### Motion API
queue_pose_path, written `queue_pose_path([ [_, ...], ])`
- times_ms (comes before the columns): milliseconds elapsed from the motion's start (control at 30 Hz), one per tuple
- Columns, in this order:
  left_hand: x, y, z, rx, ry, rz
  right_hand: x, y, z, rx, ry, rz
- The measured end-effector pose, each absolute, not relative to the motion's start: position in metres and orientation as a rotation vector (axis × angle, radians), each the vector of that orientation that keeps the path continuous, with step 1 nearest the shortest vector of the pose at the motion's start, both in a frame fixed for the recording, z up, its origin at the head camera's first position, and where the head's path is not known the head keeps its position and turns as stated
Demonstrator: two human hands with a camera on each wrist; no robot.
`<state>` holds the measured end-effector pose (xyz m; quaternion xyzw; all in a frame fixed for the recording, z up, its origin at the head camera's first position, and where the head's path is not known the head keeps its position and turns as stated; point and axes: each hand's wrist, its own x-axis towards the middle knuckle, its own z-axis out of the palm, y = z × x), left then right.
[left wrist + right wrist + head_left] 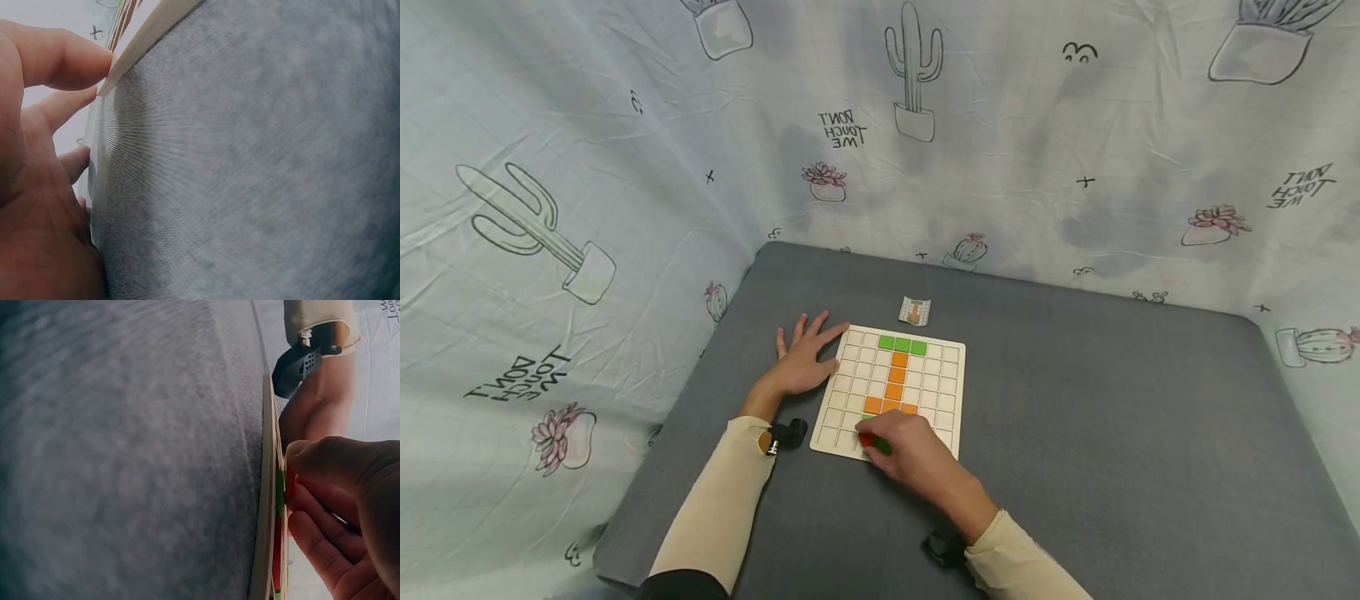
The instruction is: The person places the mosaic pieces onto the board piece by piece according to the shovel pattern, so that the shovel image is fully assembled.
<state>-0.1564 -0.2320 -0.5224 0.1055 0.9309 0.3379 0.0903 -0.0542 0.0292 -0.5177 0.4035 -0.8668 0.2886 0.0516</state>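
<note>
A pale wooden grid board [842, 392] lies flat on the grey table. Green tiles [902, 343] form a row at its far side, and orange tiles [895, 375] run in a column down to a wider orange row. Spread along the board's left side is my left hand [803, 364]; its thumb [75, 59] and index finger touch the edge. Over the near part of the board, my right hand [917, 458] pinches a small red tile [290, 481] between thumb and fingers. Beneath it, a green tile [279, 490] sits in the board. My right hand covers some near squares.
A small card [914, 312] with a printed pattern lies just beyond the board's far edge. Grey table surface [1112, 433] stretches to the right. A white curtain [1015, 150] with cactus drawings hangs behind and at the sides.
</note>
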Motion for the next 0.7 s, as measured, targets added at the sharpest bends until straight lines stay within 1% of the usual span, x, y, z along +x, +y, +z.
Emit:
queue_pose_path([
  [700,-0.1567,-0.2327,-0.5248,0.308,2.783,0.988,-0.0562,0.0204,-0.5233,1.235,-2.610,0.903],
])
